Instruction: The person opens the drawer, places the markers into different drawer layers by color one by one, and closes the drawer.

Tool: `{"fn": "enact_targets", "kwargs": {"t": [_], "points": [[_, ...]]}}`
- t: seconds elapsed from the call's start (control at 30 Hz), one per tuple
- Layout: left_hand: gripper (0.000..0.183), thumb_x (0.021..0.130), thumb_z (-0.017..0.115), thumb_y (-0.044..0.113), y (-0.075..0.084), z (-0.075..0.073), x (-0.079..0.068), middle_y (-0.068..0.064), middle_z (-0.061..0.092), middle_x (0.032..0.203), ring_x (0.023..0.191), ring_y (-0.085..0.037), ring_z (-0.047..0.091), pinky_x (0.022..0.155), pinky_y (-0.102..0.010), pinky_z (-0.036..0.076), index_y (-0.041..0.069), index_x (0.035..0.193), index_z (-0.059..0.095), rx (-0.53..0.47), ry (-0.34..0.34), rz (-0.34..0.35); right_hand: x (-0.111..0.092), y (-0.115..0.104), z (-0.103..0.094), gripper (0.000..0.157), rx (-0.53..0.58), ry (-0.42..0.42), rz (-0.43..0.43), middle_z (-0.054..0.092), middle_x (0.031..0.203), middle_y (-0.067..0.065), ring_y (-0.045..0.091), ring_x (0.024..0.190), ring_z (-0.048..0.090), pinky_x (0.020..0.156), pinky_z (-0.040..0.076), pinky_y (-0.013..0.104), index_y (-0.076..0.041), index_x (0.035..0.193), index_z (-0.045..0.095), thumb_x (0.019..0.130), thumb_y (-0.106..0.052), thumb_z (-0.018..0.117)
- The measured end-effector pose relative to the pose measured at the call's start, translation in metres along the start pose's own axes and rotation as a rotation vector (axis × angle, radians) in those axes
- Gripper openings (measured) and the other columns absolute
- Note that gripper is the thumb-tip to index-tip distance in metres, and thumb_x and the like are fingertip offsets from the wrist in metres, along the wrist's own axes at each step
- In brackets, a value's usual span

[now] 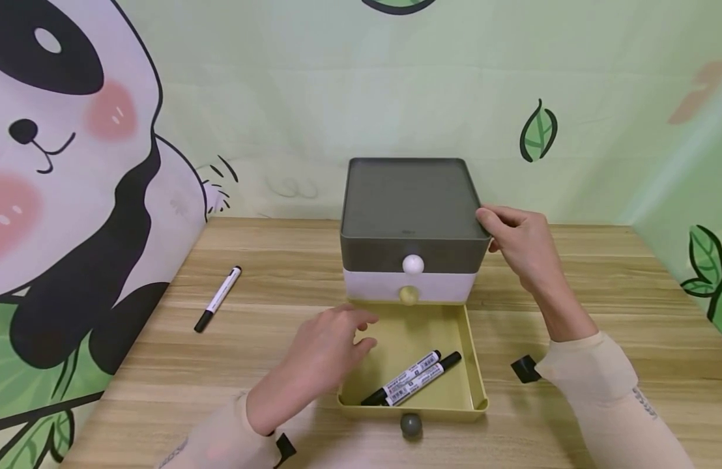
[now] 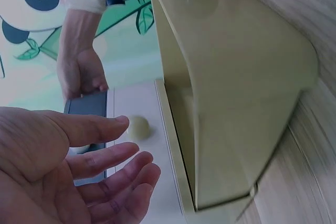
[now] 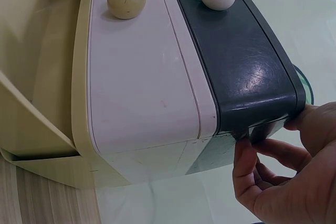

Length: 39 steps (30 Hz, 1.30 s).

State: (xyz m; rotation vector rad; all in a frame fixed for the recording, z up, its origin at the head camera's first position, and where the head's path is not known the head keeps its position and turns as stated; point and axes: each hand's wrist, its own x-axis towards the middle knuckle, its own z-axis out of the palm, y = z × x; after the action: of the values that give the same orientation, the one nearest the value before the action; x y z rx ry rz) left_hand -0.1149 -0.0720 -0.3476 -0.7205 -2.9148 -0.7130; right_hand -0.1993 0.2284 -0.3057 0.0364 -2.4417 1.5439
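Observation:
A small desktop drawer unit (image 1: pixel 410 202) has a dark grey top tier, a white middle tier and a yellow bottom tier. Its yellow drawer (image 1: pixel 425 329) is pulled out toward me, with two markers (image 1: pixel 422 383) lying side by side inside. My right hand (image 1: pixel 525 251) grips the right edge of the dark grey tier, thumb at the top rim and fingers bent against the side, as the right wrist view shows. Over the drawer's left side hovers my left hand (image 1: pixel 322 345), fingers loosely bent and apart, nothing between thumb and fingertips.
Another marker (image 1: pixel 218 298), white with a black cap, lies on the wooden table (image 1: pixel 279 260) to the left. Round knobs front the tiers: white (image 1: pixel 413 264), yellow (image 1: pixel 409 295) and grey (image 1: pixel 411 425). A panda-printed backdrop (image 1: pixel 302 111) rises behind the table.

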Motion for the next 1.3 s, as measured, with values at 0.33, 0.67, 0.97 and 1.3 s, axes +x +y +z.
{"fn": "enact_targets", "kwargs": {"t": [0.33,0.67,0.97,1.3], "points": [[0.025,0.088,0.081,0.013,-0.026,-0.014,-0.004,-0.006,0.076,0.102,0.085,-0.023,0.073,0.068,-0.044,0.058,0.010,0.113,0.078,0.002,0.100,-0.084,-0.001,0.001,0.000,0.043,-0.014,-0.006,-0.015,0.070,0.106,0.000,0.013,0.076,0.059,0.069,0.053,0.023,-0.004,0.131,0.071,0.103,-0.036,0.063],[0.029,0.091,0.079,0.015,-0.053,-0.033,-0.007,-0.008,0.075,0.110,0.092,-0.026,0.072,0.066,-0.044,0.056,0.010,0.119,0.077,0.020,0.124,-0.168,0.000,0.002,0.000,0.043,-0.013,-0.005,-0.006,0.070,0.105,-0.003,0.013,0.076,0.060,0.069,0.053,0.022,-0.005,0.132,0.071,0.103,-0.036,0.063],[0.029,0.094,0.076,0.014,-0.076,-0.050,-0.012,-0.014,0.074,0.115,0.095,-0.029,0.073,0.068,-0.046,0.057,0.006,0.122,0.075,0.007,0.167,-0.194,-0.001,0.001,0.000,0.044,-0.015,-0.007,-0.002,0.069,0.101,-0.007,0.015,0.076,0.060,0.068,0.052,0.022,-0.005,0.132,0.071,0.103,-0.037,0.063],[0.031,0.097,0.073,0.016,-0.106,-0.066,-0.019,-0.020,0.072,0.117,0.098,-0.036,0.071,0.064,-0.048,0.054,0.004,0.126,0.073,0.013,0.194,-0.267,-0.001,0.000,-0.001,0.044,-0.015,-0.005,-0.003,0.069,0.098,-0.009,0.015,0.076,0.060,0.068,0.052,0.022,-0.004,0.131,0.071,0.103,-0.037,0.063]]}}
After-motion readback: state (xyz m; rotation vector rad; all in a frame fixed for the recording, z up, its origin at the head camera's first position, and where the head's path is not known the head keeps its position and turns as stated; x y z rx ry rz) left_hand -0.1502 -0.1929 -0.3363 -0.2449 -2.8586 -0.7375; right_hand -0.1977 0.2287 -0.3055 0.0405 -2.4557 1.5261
